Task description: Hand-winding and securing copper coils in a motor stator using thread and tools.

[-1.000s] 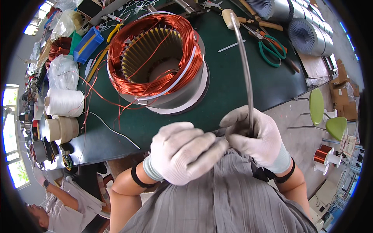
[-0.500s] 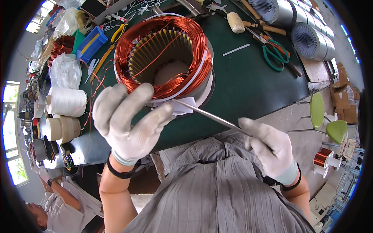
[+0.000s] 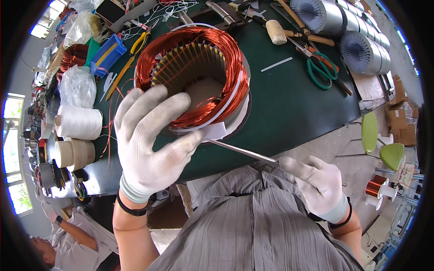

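Note:
A stator with thick copper windings (image 3: 236, 54) stands on the green bench, its slots facing up. My left hand (image 3: 151, 144) lies open against the near left of the windings, fingers spread over their rim. Its thumb touches a small white paper piece (image 3: 215, 131) jutting from below the coil. In my right hand (image 3: 318, 185), closed around one end, is a thin metal rod (image 3: 246, 151). The rod's far tip lies just below the paper, near my left thumb. A white strip (image 3: 233, 97) runs around the windings. My left fingers hide part of the coil.
On the green bench (image 3: 280, 104) lie a mallet (image 3: 275, 32), green-handled scissors (image 3: 318, 74) and yellow pliers (image 3: 139, 44). Thread spools (image 3: 81, 122) and a blue bin (image 3: 107, 55) stand left. Metal cores (image 3: 365, 52) sit far right. Another person (image 3: 74, 239) is at lower left.
The rod's tip has come away from the coil's lower edge to below the paper. My left hand has shifted, its fingers reaching further over the windings. The view has shifted slightly.

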The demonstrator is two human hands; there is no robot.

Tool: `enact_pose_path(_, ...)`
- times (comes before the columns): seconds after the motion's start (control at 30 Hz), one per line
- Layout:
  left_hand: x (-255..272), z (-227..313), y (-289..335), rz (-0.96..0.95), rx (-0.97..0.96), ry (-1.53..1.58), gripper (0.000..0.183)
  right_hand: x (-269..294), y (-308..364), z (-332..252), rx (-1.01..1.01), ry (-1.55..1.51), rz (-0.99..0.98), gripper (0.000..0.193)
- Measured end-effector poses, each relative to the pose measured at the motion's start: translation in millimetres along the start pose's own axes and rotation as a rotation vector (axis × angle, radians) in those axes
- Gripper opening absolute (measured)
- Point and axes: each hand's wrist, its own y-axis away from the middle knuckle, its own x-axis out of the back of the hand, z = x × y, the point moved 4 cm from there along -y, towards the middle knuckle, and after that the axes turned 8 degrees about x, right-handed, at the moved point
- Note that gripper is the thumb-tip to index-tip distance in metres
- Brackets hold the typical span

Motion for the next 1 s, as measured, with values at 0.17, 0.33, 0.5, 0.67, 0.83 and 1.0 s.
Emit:
enact_pose_path(0.17,-11,8,-3,0.081,0.054,-0.064,0.031,24,-9,-15,0.022,0.259,-0.034,0.064)
enact_pose_path(0.33,-14,35,-21,0.141,0.071,-0.182,0.033,46,-29,-39,0.020,0.536,-0.089,0.062)
enact_pose_path(0.5,-32,34,-34,0.079,0.130,-0.141,0.030,40,-47,-24,-0.017,0.602,-0.207,0.061)
enact_pose_path(0.67,-52,47,-38,0.217,0.096,-0.206,0.022,42,-52,1,0.015,0.354,-0.070,0.060)
enact_pose_path(0.83,-44,51,-41,0.020,0.258,-0.114,0.044,36,-87,-3,0.026,0.310,-0.143,0.064)
enact_pose_path(1.0,6,-22,-120,-0.045,0.233,-0.042,0.032,36,-80,7,0.041,0.325,-0.148,0.067)
